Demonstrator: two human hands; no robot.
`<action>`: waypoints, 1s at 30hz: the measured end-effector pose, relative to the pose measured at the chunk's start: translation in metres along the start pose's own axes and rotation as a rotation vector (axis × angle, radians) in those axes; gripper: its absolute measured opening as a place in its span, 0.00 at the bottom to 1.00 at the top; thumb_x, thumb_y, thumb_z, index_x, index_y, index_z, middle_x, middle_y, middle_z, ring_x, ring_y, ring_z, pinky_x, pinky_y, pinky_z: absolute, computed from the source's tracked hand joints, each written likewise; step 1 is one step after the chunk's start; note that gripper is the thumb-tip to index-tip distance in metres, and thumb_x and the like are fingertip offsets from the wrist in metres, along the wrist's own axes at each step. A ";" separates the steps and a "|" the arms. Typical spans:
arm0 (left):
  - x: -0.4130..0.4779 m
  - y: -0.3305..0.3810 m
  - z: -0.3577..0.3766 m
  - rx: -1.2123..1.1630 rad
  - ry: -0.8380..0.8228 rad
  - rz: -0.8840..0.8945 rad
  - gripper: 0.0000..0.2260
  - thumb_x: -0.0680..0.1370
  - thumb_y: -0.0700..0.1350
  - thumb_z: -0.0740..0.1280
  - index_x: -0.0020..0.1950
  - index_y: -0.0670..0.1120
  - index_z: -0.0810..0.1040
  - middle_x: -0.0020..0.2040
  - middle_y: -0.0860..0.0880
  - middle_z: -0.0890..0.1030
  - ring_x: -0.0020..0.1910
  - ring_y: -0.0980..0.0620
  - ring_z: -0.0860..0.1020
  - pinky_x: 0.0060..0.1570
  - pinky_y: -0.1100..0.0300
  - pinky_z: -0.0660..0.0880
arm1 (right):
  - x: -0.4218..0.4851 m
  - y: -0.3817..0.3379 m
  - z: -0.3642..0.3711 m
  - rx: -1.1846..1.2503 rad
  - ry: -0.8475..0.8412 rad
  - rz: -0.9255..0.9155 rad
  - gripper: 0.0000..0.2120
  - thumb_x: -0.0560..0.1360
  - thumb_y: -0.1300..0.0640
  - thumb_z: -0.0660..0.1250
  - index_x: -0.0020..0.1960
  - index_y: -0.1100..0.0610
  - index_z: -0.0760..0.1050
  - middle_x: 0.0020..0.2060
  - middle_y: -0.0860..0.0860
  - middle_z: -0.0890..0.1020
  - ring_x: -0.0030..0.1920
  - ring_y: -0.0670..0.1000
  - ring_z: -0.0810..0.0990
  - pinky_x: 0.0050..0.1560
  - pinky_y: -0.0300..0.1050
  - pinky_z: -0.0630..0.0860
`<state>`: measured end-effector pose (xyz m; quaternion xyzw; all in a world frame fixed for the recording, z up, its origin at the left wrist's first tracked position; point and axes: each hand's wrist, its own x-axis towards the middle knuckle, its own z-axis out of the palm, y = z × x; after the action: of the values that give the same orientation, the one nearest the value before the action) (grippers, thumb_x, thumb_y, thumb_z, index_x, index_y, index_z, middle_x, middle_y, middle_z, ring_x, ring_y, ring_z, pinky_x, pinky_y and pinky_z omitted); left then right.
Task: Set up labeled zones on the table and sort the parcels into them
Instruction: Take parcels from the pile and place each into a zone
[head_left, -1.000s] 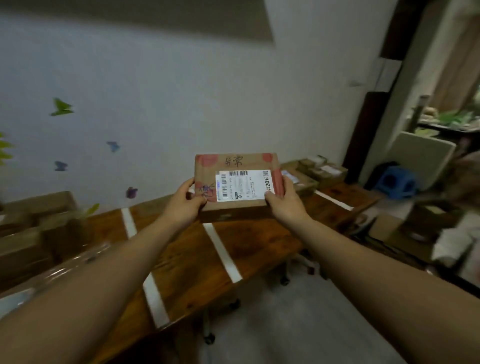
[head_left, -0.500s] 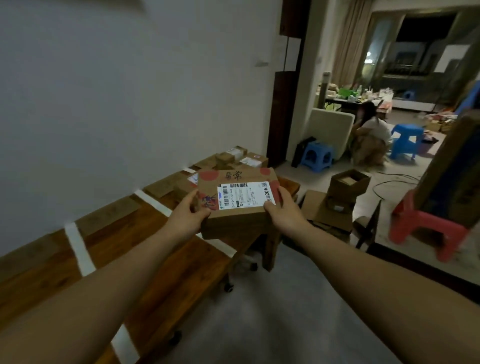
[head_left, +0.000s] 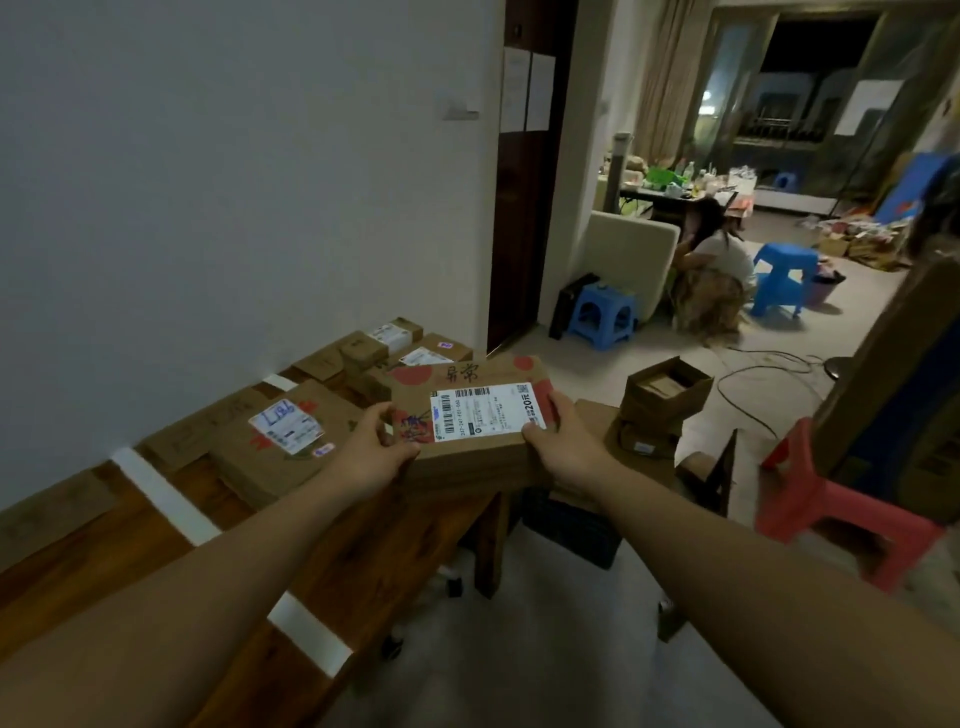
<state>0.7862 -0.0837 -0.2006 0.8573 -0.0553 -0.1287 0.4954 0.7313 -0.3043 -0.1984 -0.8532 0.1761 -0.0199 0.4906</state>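
A brown cardboard parcel (head_left: 467, 387) with red marks, handwriting and a white shipping label is held in the air over the right end of the wooden table (head_left: 104, 551). My left hand (head_left: 371, 447) grips its left edge and my right hand (head_left: 561, 447) grips its right edge. White tape strips (head_left: 166, 496) cross the table and split it into zones. In the end zone lies a flat parcel (head_left: 270, 441) with a blue-inked label, and several smaller parcels (head_left: 395, 343) sit behind it against the wall.
Right of the table stands an open cardboard box (head_left: 665, 389) on other boxes. A red stool (head_left: 831, 504), two blue stools (head_left: 602, 312) and a crouching person (head_left: 711, 280) are on the floor beyond. A tall board (head_left: 893, 374) leans at the right edge.
The view has swung right along the table, from the middle zones to its right end. Both hands keep the same hold on the parcel, which now hangs over the end zone.
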 end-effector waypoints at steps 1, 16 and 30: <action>0.011 0.005 0.012 -0.008 0.018 -0.013 0.29 0.77 0.42 0.65 0.76 0.49 0.56 0.62 0.46 0.72 0.45 0.56 0.74 0.48 0.59 0.75 | 0.017 0.005 -0.008 -0.005 -0.016 -0.006 0.32 0.80 0.51 0.61 0.78 0.48 0.49 0.71 0.53 0.68 0.67 0.54 0.70 0.67 0.52 0.70; 0.141 0.009 0.098 -0.180 0.173 -0.357 0.28 0.78 0.40 0.64 0.75 0.47 0.58 0.68 0.46 0.71 0.64 0.47 0.72 0.60 0.56 0.70 | 0.225 0.037 -0.026 -0.356 -0.295 -0.138 0.23 0.81 0.52 0.60 0.74 0.53 0.61 0.71 0.53 0.68 0.71 0.54 0.66 0.70 0.48 0.62; 0.231 0.005 0.169 -0.188 0.355 -0.522 0.29 0.77 0.38 0.66 0.75 0.47 0.58 0.67 0.45 0.72 0.65 0.46 0.72 0.58 0.56 0.72 | 0.397 0.117 0.001 -0.406 -0.611 -0.139 0.27 0.73 0.46 0.66 0.71 0.45 0.64 0.61 0.45 0.77 0.61 0.49 0.77 0.61 0.47 0.74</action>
<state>0.9616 -0.2786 -0.3147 0.8021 0.2657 -0.1047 0.5244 1.0703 -0.4842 -0.3525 -0.9097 -0.0364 0.2375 0.3388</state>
